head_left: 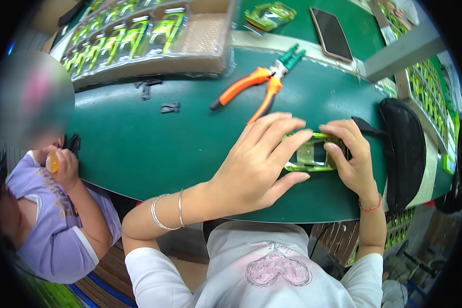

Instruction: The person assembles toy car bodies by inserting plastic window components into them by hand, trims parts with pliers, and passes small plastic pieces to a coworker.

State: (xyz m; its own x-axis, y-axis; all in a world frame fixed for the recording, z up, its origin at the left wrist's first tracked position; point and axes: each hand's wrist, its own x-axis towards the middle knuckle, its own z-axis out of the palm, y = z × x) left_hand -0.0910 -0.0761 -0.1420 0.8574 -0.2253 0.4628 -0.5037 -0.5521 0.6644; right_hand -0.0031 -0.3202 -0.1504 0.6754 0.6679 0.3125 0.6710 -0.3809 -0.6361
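Observation:
A bright green plastic frame [308, 156] with a see-through middle lies flat near the table's front edge. My right hand [355, 159] grips its right end, fingers bent over the far edge and thumb on the near part. My left hand [259, 161] is over its left end, fingers stretched and apart; the index finger reaches across the frame's far side and the thumb lies by its near edge. Whether the left fingertips press on it I cannot tell. Beyond my left hand lie pliers [269, 77] with orange handles and green-covered jaws, their jaws pointing away.
Small black pieces [170, 108] lie at the left, before a divided box [205, 59] of green parts. A phone [331, 33] and another green part [269, 18] are at the back. A black pouch [403, 154] sits right. A person in purple [61, 226] sits left, holding something orange.

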